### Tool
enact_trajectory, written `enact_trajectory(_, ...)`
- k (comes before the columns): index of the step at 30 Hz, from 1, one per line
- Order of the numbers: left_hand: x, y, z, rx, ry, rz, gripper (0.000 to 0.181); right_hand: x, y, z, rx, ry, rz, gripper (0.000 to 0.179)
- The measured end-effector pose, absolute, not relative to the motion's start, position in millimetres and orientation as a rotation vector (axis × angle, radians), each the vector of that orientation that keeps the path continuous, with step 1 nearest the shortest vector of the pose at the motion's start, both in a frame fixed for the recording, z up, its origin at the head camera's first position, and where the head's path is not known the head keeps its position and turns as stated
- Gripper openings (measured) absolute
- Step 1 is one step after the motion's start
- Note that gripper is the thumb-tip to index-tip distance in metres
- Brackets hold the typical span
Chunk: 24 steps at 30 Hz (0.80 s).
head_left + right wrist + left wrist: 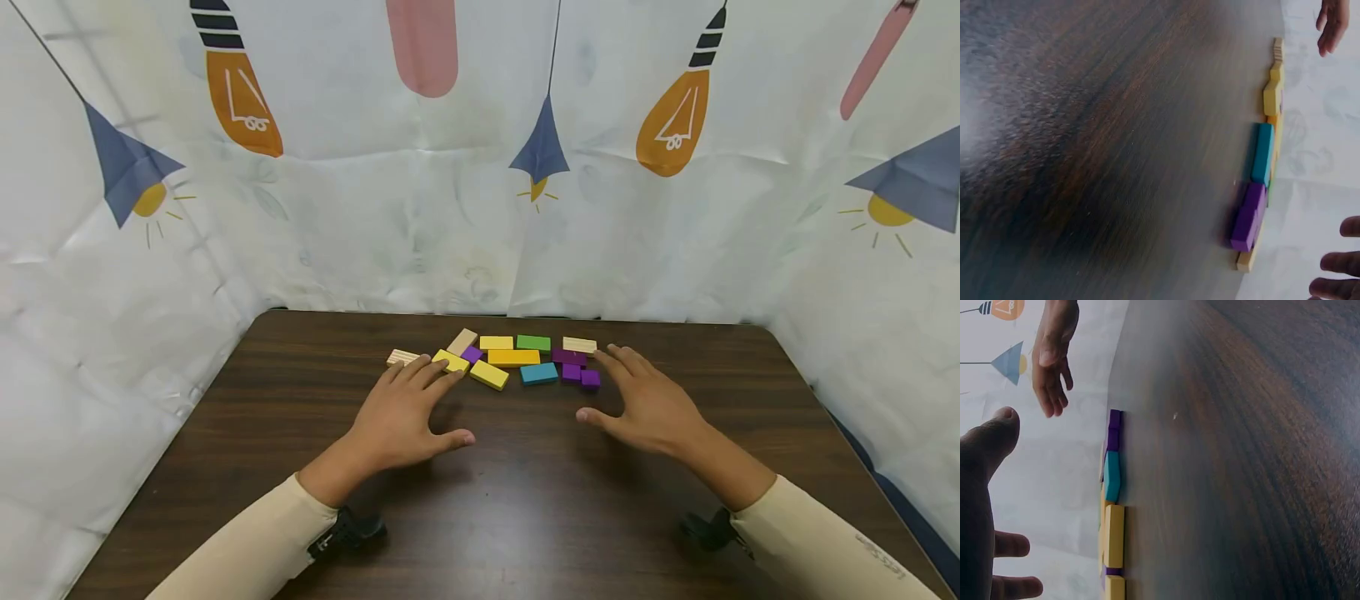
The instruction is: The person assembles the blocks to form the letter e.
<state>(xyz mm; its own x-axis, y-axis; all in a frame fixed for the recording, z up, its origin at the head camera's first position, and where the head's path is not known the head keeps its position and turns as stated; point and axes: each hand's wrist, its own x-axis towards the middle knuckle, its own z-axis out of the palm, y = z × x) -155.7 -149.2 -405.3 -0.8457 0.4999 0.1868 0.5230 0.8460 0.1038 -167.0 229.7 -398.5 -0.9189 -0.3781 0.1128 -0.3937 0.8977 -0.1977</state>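
Note:
Several coloured wooden blocks lie in a loose cluster near the far side of the table, among them a teal block [538, 373], a green block [533, 342], a long orange-yellow block [513, 358] and a purple block [590, 379]. My left hand [405, 417] hovers on the cluster's near left, fingers spread, fingertips overlapping a yellow block [452, 360] in the head view. To the near right, my right hand [651, 407] is held with fingers extended, close to a plain wood block [579, 345]. Neither hand holds anything. The left wrist view shows another yellow block [1114, 536] side-on.
The dark wood-grain table [510, 517] extends toward me from the blocks. Behind it hangs a white cloth [360, 225] printed with bulbs and lamps, which also covers both sides. Dark wrist devices [348, 531] sit under the light sleeves.

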Motion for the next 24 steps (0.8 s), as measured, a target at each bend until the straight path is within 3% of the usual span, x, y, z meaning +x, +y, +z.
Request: enact_trajectory(24,-156,-140,-420,-0.868,-2.874,-0.243,0.087,-207,188,-416,0.686,-2.959,0.355,0.098)
